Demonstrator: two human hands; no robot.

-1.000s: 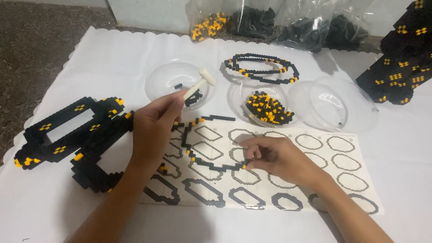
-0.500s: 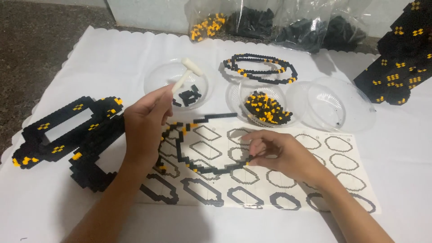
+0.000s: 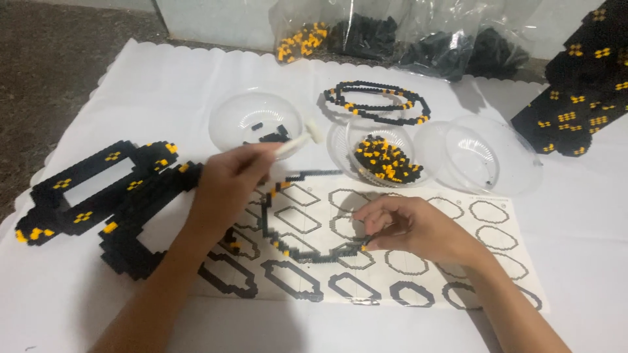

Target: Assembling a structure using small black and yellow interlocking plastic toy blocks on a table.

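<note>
My left hand (image 3: 226, 186) grips a white stick-like tool (image 3: 297, 140) whose tip points at a clear bowl (image 3: 229, 127) holding a few black bricks. My right hand (image 3: 409, 225) pinches the end of a thin black-and-orange brick chain (image 3: 284, 245) that lies curved on a white template sheet (image 3: 497, 252) printed with octagon outlines. Several outlines in the sheet's front rows carry black brick rings (image 3: 291, 278).
A clear bowl (image 3: 343, 147) of orange and black bricks and an almost bare clear bowl (image 3: 517, 163) stand behind the sheet. A brick oval ring (image 3: 376, 101) lies further back. A black-orange brick build (image 3: 91, 196) sits left, another (image 3: 582, 91) at right, bags of bricks (image 3: 392, 33) at the rear.
My left hand has lifted off the chain and drawn the white tool back from the bowl toward the sheet. My right hand stays on the chain's end.
</note>
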